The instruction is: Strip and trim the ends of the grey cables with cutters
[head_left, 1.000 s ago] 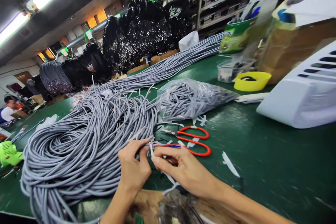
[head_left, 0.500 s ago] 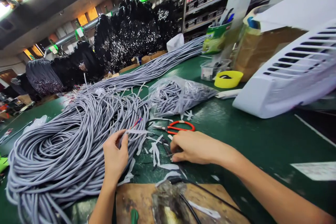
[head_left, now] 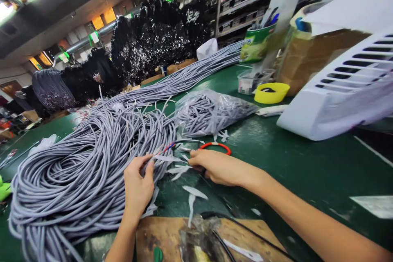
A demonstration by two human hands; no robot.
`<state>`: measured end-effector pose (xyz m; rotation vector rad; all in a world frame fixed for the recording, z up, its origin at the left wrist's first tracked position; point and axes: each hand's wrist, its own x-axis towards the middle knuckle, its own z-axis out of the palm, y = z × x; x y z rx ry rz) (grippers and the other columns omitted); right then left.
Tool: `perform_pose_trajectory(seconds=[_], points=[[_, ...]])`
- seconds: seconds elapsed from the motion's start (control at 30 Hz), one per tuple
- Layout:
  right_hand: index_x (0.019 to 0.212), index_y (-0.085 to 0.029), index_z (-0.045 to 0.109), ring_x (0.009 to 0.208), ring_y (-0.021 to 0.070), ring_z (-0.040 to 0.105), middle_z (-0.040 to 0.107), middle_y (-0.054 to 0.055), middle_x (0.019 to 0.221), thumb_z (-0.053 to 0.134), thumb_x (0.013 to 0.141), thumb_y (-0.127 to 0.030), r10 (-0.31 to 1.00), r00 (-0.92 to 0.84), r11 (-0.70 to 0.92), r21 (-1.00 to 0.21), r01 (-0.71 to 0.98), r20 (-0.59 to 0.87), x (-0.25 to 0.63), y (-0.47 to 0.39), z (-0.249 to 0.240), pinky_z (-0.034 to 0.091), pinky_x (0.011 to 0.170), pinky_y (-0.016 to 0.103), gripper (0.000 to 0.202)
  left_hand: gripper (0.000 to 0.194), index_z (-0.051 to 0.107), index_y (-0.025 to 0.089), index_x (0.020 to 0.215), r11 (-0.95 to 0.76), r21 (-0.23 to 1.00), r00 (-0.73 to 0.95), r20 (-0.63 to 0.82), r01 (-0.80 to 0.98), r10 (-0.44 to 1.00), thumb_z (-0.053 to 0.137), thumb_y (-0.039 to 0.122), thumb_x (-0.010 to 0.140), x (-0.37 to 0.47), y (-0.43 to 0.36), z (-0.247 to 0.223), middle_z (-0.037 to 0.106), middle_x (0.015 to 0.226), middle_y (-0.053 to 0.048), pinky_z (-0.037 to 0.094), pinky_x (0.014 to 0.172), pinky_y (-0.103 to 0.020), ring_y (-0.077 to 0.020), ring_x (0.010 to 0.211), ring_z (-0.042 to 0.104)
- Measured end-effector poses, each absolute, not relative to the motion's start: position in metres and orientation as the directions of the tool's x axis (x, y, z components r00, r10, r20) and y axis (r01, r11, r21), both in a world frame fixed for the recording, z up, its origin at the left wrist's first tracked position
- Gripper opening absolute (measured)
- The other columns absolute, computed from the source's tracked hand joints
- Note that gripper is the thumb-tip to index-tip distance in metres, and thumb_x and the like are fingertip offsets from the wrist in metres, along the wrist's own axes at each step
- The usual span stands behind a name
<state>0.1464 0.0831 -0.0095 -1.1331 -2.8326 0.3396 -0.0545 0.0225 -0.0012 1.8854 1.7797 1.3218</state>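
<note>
L hand [head_left: 138, 180], frame ctr-left, pinching red/blue wires [head_left: 168, 147]; R hand [head_left: 211, 164] over scissors [head_left: 223, 146], can't tell grip; hold wires steady.

You have a dark green tabletop [head_left: 325, 168] in front of you, glossy and scuffed; a big coil of grey cables [head_left: 70, 172] heaps over your left side, and a long grey bundle [head_left: 196, 71] runs back behind it; a clear bag of short grey pieces [head_left: 211, 116] lies beside the coil. Nearer you are scattered white strips [head_left: 195, 192] and a stained wooden board [head_left: 159, 233]; to your right sit a yellow ring [head_left: 272, 93], a clear plastic box [head_left: 245, 84] and a white slotted casing [head_left: 307, 120].
</note>
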Motion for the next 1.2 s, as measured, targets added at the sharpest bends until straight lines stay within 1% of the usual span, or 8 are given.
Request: perform_pose_trajectory(seconds=[0.2,0.33,0.43,0.53,0.7,0.87,1.07,1.2], points=[[0.086,-0.020,0.064,0.077,0.0217,0.061,0.067,0.006,0.082,0.041,0.065,0.003,0.734,-0.648,0.680,-0.224,0.699,0.204,0.160,0.089,-0.006,0.042,0.066,0.031,0.039,0.019,0.068,0.015,0.081,-0.215,0.738,-0.225,0.448,0.640,0.865,0.050,0.019,0.079,-0.048,0.017,-0.002,0.067,0.075,-0.007,0.044,0.064,-0.027,-0.0177,0.070,0.059],[0.086,-0.018,0.061,0.080,0.0232,0.061,0.067,0.009,0.087,0.044,0.076,-0.021,0.794,-0.484,0.604,-0.556,0.570,0.366,0.155,0.088,0.001,0.045,0.072,0.035,0.020,0.028,0.067,0.011,0.075,-0.117,0.953,-0.302,0.204,0.280,0.931,0.056,0.036,0.075,-0.046,0.019,0.000,0.054,0.055,0.000,0.029,0.040,-0.019,-0.0073,0.041,0.040],[0.082,-0.018,0.057,0.078,0.0229,0.062,0.066,0.009,0.083,0.048,0.073,-0.036,0.859,-0.429,0.441,-0.828,0.347,0.278,0.144,0.082,0.003,0.048,0.073,0.034,0.023,0.041,0.064,0.008,0.068,-0.023,1.000,-0.253,0.021,-0.005,0.967,0.064,0.049,0.063,-0.045,0.020,0.005,0.045,0.050,0.004,0.015,0.035,-0.016,-0.0007,0.034,0.023],[0.081,-0.018,0.052,0.073,0.0209,0.062,0.064,0.008,0.080,0.053,0.066,-0.041,0.875,-0.455,0.277,-0.942,0.191,0.165,0.136,0.081,-0.002,0.049,0.068,0.032,0.027,0.045,0.062,0.008,0.067,-0.022,0.992,-0.254,-0.010,-0.123,0.967,0.070,0.050,0.054,-0.043,0.021,0.010,0.047,0.051,0.003,0.015,0.034,-0.015,0.0006,0.034,0.023],[0.075,-0.021,0.044,0.059,0.0146,0.056,0.057,-0.001,0.062,0.044,0.060,-0.026,0.878,-0.473,0.162,-0.978,0.134,0.080,0.130,0.086,-0.020,0.045,0.057,0.027,0.016,0.042,0.060,0.010,0.073,-0.084,0.985,-0.311,0.034,-0.149,0.950,0.074,0.044,0.053,-0.042,0.019,0.011,0.044,0.043,0.006,0.017,0.033,-0.013,-0.0018,0.035,0.031],[0.088,-0.019,0.046,0.054,0.0121,0.051,0.051,-0.005,0.055,0.033,0.061,-0.018,0.817,-0.572,0.170,-0.980,0.108,0.079,0.116,0.075,-0.025,0.043,0.057,0.025,0.030,0.038,0.055,0.011,0.073,-0.094,0.966,-0.234,0.036,-0.241,0.971,0.073,0.040,0.056,-0.043,0.020,0.011,0.054,0.052,0.004,0.015,0.032,-0.012,0.0005,0.033,0.030],[0.101,-0.018,0.050,0.077,0.0179,0.061,0.063,0.004,0.080,0.043,0.074,-0.030,0.828,-0.512,0.370,-0.909,0.190,0.230,0.103,0.056,-0.023,0.049,0.069,0.029,0.031,0.039,0.054,0.010,0.070,-0.087,0.971,-0.278,0.023,-0.222,0.960,0.074,0.040,0.055,-0.039,0.021,0.005,0.052,0.050,0.005,0.018,0.033,-0.012,0.0012,0.033,0.032],[0.101,-0.018,0.053,0.066,0.0198,0.064,0.067,0.006,0.074,0.026,0.089,-0.036,0.814,-0.398,0.571,-0.709,0.414,0.422,0.099,0.047,-0.024,0.048,0.058,0.030,0.035,0.041,0.055,0.010,0.070,-0.076,0.983,-0.263,0.030,-0.167,0.964,0.072,0.045,0.058,-0.033,0.018,0.004,0.053,0.050,0.005,0.019,0.032,-0.013,0.0009,0.032,0.033]])
